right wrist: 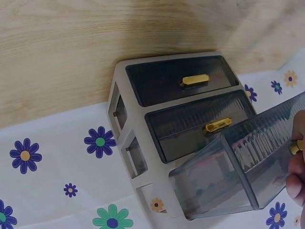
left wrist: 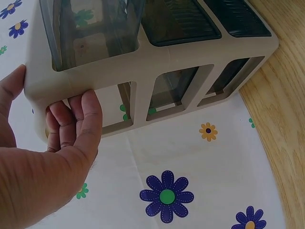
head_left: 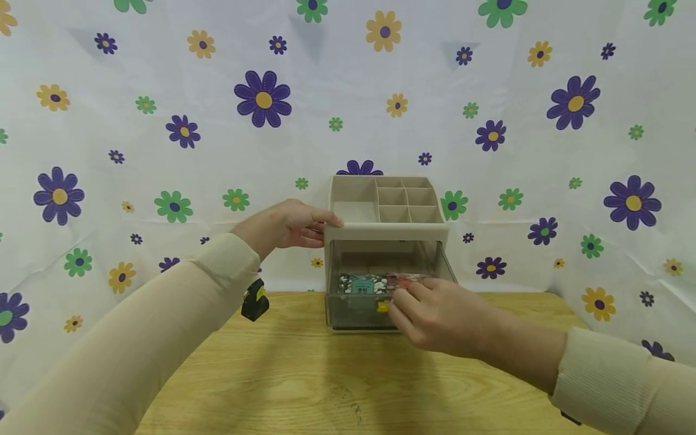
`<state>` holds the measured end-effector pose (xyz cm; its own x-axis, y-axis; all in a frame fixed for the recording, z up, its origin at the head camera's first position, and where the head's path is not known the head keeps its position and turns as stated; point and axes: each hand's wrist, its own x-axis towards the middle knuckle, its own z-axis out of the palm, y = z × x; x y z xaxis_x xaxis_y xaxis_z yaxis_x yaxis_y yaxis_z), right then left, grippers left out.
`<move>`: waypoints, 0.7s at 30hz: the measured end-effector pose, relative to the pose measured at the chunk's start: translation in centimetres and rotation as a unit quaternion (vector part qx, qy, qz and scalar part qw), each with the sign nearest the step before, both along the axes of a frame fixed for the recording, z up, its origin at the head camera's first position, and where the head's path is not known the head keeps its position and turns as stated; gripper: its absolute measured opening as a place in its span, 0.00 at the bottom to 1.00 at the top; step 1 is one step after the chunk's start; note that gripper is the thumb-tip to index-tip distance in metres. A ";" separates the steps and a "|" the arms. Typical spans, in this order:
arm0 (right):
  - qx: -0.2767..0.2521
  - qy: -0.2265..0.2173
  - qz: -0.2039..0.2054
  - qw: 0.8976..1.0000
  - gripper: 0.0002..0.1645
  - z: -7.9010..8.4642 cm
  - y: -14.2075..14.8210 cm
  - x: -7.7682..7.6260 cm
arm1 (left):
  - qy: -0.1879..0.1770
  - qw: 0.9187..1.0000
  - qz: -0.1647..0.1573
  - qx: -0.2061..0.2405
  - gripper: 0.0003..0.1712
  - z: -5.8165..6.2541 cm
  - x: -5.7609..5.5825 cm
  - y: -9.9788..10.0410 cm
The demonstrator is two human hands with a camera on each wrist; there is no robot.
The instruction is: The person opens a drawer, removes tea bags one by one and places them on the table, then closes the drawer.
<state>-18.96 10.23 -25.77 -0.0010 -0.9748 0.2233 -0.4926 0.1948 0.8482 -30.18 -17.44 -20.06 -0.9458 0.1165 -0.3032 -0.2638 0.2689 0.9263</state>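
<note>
1. Cream left sleeve, nearest, in from 8 o'clock; black-and-yellow unit under its cuff, make unclear.
2. Left hand at the organizer's 10 o'clock: thumb on the top edge, other fingers together, hooked into the uppermost side window.
3. Beige desktop organizer at 12 o'clock on the wood tabletop. Smoky top drawer out toward 6 o'clock.
4. Inside that drawer: teal-labelled packet; reddish packet at its 3 o'clock.
5. Right hand at the organizer's 4 o'clock, fingers clamped on the drawer's gold handle; some fingertips hidden. Right sleeve beyond.
6. Risks, my judgement: overlong or tilted pull could unseat the drawer, spilling packets; slack left-hand hold could let the organizer slide or tip toward 6 o'clock.
7. Counts: hands 2; organizer 1; drawers 3 (one out, two closed); gold handles 3; visible packets 2; side windows 3 on the left-wrist side; top compartments, one large, apparently six small.
</note>
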 end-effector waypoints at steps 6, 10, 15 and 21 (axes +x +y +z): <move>-0.007 -0.016 0.006 1.000 0.10 0.0 0.0 0.2 | 0.001 1.000 -0.001 -0.003 0.37 -0.1 0.0 -0.1; -0.040 -0.043 0.037 0.998 0.05 0.3 0.0 0.2 | 0.002 1.000 -0.001 -0.002 0.37 -0.1 0.0 -0.1; -0.120 -0.110 0.079 0.984 0.10 1.4 -0.5 0.1 | 0.003 1.000 -0.003 -0.002 0.37 -0.1 0.0 -0.2; -0.169 -0.163 0.024 0.972 0.08 3.3 -0.2 -0.8 | 0.003 1.000 0.002 -0.007 0.36 -0.2 0.0 -0.1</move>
<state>-19.77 10.06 -22.50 -0.0826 -0.8461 0.5266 -0.7400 0.4060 0.5363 -30.16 -17.57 -20.23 -0.9482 0.1089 -0.2984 -0.2584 0.2819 0.9240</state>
